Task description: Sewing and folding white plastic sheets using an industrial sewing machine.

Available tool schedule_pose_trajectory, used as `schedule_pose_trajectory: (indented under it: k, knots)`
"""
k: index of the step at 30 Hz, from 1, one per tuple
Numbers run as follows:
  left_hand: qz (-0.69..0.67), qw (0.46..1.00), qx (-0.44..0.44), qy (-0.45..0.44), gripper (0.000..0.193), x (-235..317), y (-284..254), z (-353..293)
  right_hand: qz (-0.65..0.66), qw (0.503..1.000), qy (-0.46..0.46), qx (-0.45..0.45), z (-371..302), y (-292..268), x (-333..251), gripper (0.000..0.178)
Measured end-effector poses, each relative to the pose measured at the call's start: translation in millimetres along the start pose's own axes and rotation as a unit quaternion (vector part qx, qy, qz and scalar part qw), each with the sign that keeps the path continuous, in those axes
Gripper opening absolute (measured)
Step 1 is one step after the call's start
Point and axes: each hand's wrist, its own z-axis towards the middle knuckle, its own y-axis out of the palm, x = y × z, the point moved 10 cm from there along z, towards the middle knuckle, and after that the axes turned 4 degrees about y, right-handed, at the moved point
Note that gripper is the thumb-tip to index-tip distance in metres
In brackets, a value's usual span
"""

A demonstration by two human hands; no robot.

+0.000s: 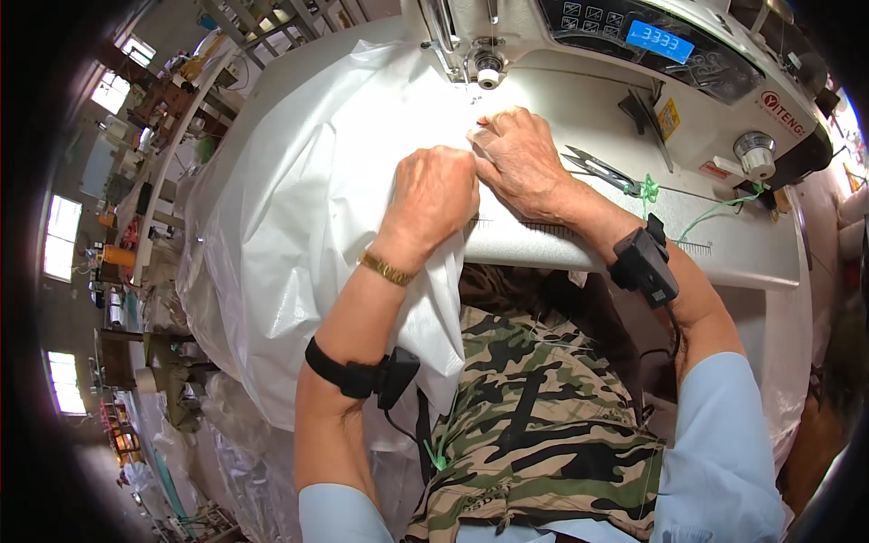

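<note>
A large white sheet of thin, shiny fabric [308, 208] drapes over the left of the sewing machine bed and hangs down past its front edge. My left hand [436, 190] is closed in a fist on the fabric's right edge. Beside it, touching, my right hand [523, 163] has its fingers curled and pinched at that same edge, just in front of the needle area. The sewing machine head [489, 68] is above and beyond my hands, its lamp glaring on the cloth. What lies between the fingertips is mostly hidden.
Thread snips [602, 172] tied with green string [649, 188] lie on the bed right of my right hand. The machine's control panel [656, 41] has a lit blue display. A thin dark metal piece [647, 127] stands behind the snips. Cluttered racks [172, 163] are at the far left.
</note>
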Motion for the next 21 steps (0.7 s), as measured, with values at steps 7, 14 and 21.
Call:
schedule_pose_trajectory:
  k: [7,14,21]
  knots:
    - [-0.033,0.995,0.061,-0.078,0.022,-32.3,3.4,29.9,0.0,0.999,0.051,0.002,9.6,2.5,9.8,0.029]
    - [-0.109,0.989,0.095,0.017,0.048,27.4,-45.1,-59.3,-0.033,0.999,0.042,0.007,6.5,2.6,16.7,0.033]
    - [0.027,0.991,0.131,-0.021,0.052,-45.7,-28.2,-142.5,-0.023,0.997,0.068,-0.037,3.3,4.8,11.2,0.044]
